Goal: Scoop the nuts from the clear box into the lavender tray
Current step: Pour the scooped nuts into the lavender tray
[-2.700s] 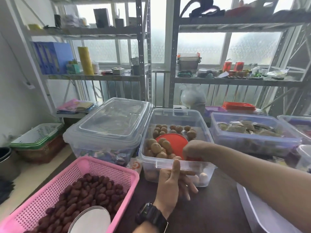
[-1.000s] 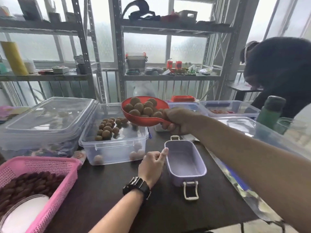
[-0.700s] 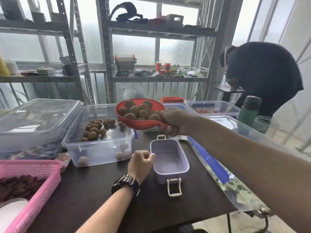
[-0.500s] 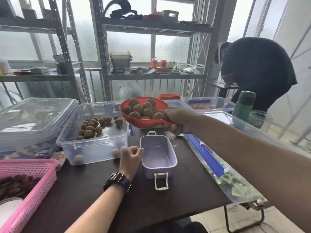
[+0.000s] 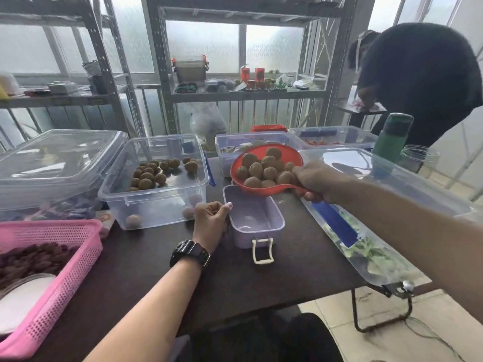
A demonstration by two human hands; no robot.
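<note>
**Loaded scoop over tray**

Right hand (image 5: 315, 182) clenched on the handle of a red plastic scoop (image 5: 264, 171), round, heaped with rough brown nuts (image 5: 257, 169), held over the far end of the lavender tray (image 5: 254, 220). Tray: smooth, rectangular, empty, on dark desk (image 5: 146, 259). Left hand (image 5: 210, 220) curled, thumb touching tray rim. More nuts remain in the clear box (image 5: 154, 184), left of tray.

bare forearms — a black wristwatch (image 5: 190, 253) on the left wrist.

One red scoop (image 5: 264, 190), one lavender tray (image 5: 257, 218), one pink basket (image 5: 65, 259), two hands.
</note>
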